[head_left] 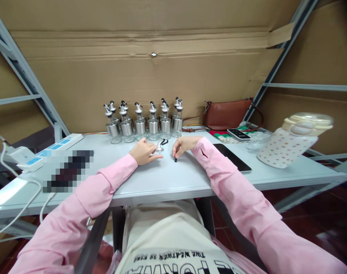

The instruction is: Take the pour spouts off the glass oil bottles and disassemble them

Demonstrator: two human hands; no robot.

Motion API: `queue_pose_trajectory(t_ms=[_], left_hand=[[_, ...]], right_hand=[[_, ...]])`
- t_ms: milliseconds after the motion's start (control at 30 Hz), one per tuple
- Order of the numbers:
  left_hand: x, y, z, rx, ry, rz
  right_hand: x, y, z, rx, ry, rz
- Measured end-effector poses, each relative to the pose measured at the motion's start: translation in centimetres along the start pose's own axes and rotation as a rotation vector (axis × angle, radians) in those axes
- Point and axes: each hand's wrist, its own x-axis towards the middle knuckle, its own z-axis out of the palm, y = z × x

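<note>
My left hand (145,151) is closed around a silver-and-clear bottle pourer (159,148), held low over the table between thumb and curled fingers. Just beyond it lies a small black part (164,142); whether it is joined to the pourer I cannot tell. To the right, my right hand (185,144) points down and pinches a small black piece (175,160) at the tabletop. Behind both hands stand several glass bottles (153,129) with steel sleeves, each topped with a silver pourer and black lever.
The white table (162,182) carries a power strip (50,152) and a pixelated dark object (69,171) on the left. At right are a black tablet (233,158), a small black-and-white device (238,134), a brown bag (227,114) and a dotted bottle (290,142). Cardboard (133,76) closes the back.
</note>
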Motion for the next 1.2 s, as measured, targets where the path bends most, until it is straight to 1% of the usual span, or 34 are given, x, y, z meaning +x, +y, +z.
queue_pose_trajectory(t_ms=[167, 267, 367, 467, 633, 833, 1000, 1200], left_hand=[[0.1, 0.1, -0.4, 0.038, 0.023, 0.051], [0.1, 0.2, -0.5, 0.059, 0.028, 0.081], [0.1, 0.2, -0.5, 0.071, 0.043, 0.097], [0.1, 0.3, -0.6, 0.082, 0.081, 0.108], [0.1, 0.4, -0.7, 0.085, 0.124, 0.124], [0.1, 0.4, -0.8, 0.076, 0.077, 0.114], [0.0, 0.4, -0.9, 0.076, 0.083, 0.107], [0.1, 0.5, -1.1, 0.055, 0.065, 0.083]], right_hand=[[0.0, -1.3, 0.5, 0.315, 0.212, -0.133], [0.4, -2.2, 1.2, 0.483, 0.296, -0.191], [0.9, -2.5, 1.8, 0.62, 0.344, -0.2], [1.4, -2.5, 2.2, 0.692, 0.34, -0.188], [1.6, -2.6, 2.5, 0.716, 0.335, -0.197], [1.9, -2.6, 2.7, 0.782, 0.336, -0.223], [2.1, -2.5, 2.8, 0.82, 0.341, -0.256], [2.0, -2.6, 2.9, 0.831, 0.35, -0.239]])
